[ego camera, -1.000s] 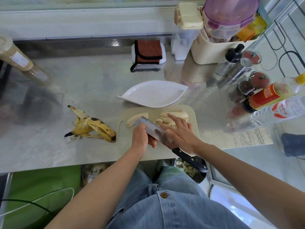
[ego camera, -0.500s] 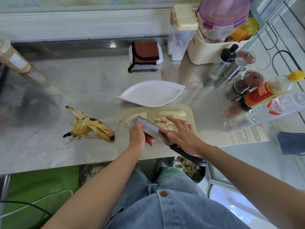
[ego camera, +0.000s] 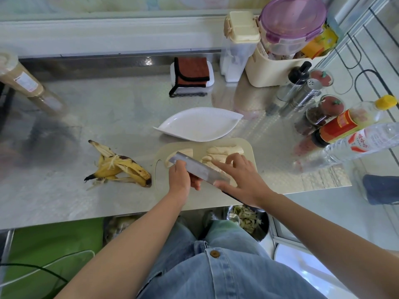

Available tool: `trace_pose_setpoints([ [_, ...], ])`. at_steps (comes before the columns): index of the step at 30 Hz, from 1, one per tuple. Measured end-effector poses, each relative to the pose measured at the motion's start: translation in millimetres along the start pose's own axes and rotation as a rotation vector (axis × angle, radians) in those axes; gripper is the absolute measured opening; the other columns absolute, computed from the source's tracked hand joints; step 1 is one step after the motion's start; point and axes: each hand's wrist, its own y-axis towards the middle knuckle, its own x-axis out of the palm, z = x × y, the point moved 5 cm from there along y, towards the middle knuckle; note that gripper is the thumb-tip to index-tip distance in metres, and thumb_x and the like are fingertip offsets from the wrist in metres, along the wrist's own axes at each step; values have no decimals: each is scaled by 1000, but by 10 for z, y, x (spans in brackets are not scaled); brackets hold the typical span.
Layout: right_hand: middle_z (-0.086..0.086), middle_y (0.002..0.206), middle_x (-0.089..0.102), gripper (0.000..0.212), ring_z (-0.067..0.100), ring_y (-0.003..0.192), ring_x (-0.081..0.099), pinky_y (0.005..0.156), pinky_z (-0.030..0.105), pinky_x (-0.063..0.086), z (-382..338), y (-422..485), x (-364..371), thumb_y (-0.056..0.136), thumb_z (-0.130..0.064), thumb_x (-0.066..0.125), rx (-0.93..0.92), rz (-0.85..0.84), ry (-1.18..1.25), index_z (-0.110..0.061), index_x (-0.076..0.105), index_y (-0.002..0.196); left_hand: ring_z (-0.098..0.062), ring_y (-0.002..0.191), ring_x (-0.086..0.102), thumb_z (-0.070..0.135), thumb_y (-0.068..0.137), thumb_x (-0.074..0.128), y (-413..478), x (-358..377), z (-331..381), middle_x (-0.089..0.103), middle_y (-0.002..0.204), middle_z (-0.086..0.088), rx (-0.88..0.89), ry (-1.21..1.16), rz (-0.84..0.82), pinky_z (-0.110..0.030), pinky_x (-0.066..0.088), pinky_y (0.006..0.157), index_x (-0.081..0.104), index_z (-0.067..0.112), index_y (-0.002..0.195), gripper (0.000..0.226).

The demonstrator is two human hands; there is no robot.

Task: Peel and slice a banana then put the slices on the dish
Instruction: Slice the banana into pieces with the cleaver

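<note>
On the cream cutting board (ego camera: 248, 148), long banana slices (ego camera: 224, 150) lie at its 2 o'clock corner, and a shorter banana piece (ego camera: 184, 152) lies at its 10 o'clock side. The knife (ego camera: 198, 169) slants across the board, tip towards 10 o'clock. The left hand (ego camera: 180, 182) grips the blade near the tip with curled fingers. The right hand (ego camera: 244, 180) has its fingers straight and spread over the slices, with the thumb beside the blade's near end. The leaf-shaped white dish (ego camera: 198, 124) sits at the board's 12 o'clock, touching its edge and holding no slices. The banana peel (ego camera: 121, 167) lies at 9 o'clock on the steel counter (ego camera: 108, 117).
</note>
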Motion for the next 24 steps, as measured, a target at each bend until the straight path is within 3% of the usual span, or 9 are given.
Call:
trace_pose_setpoints([
  [3, 3, 104, 48, 68, 20, 83, 50, 71, 32, 46, -87, -14, 55, 82, -53, 61, -22, -36, -101, -31, 39, 143, -24, 34, 45, 14, 94, 29, 57, 28, 122, 53, 56, -22, 55, -3, 18, -23, 38, 35, 57, -9, 83, 38],
  [7, 2, 93, 50, 48, 24, 71, 55, 61, 36, 50, 16, -32, 68, 86, -20, 60, 123, 101, 38, -26, 52, 134, -24, 37, 45, 27, 98, 31, 120, 89, 243, 61, 56, -21, 132, 25, -57, -25, 38, 41, 59, -5, 79, 47],
  [9, -4, 83, 48, 42, 11, 66, 51, 61, 23, 47, 73, -71, 44, 86, -15, 59, 162, 197, 184, -24, 60, 127, -21, 44, 49, 48, 96, 28, 165, 45, 259, 66, 60, -15, 206, 167, -58, -29, 39, 49, 64, 6, 85, 56],
  [11, -9, 75, 47, 35, 5, 64, 48, 59, 11, 37, 127, -98, 2, 85, -11, 59, 212, 255, 311, -21, 67, 118, -20, 61, 56, 55, 92, 30, 231, -83, 275, 66, 68, -9, 358, 448, 48, -32, 40, 59, 66, 11, 90, 57],
  [14, -7, 63, 47, 17, 9, 58, 43, 55, 20, 31, 178, -111, -70, 87, -12, 61, 248, 265, 416, -27, 66, 83, -20, 95, 52, 32, 91, 57, 328, -225, 297, 58, 105, -6, 558, 972, 194, -27, 42, 73, 63, 15, 110, 26],
  [16, -3, 61, 53, 16, 11, 58, 45, 55, 26, 33, 217, -112, -92, 90, -21, 62, 246, 230, 434, -22, 64, 74, -22, 107, 47, 23, 86, 66, 390, -220, 272, 53, 119, -6, 645, 1209, 159, -29, 43, 84, 58, 17, 121, 37],
  [20, -24, 63, 57, 10, 1, 60, 51, 57, 13, 34, 304, -155, -56, 91, -24, 63, 243, 164, 433, -26, 70, 84, -21, 107, 47, 18, 86, 67, 449, -171, 245, 55, 119, -4, 724, 1350, 136, -31, 43, 88, 54, 19, 130, 47],
  [24, -18, 61, 52, 11, 2, 59, 51, 56, 11, 33, 457, -221, -38, 89, -22, 66, 213, 147, 385, -17, 72, 80, -21, 101, 48, 17, 85, 68, 505, -169, 272, 54, 113, -6, 745, 1368, 124, -30, 43, 83, 56, 17, 124, 41],
])
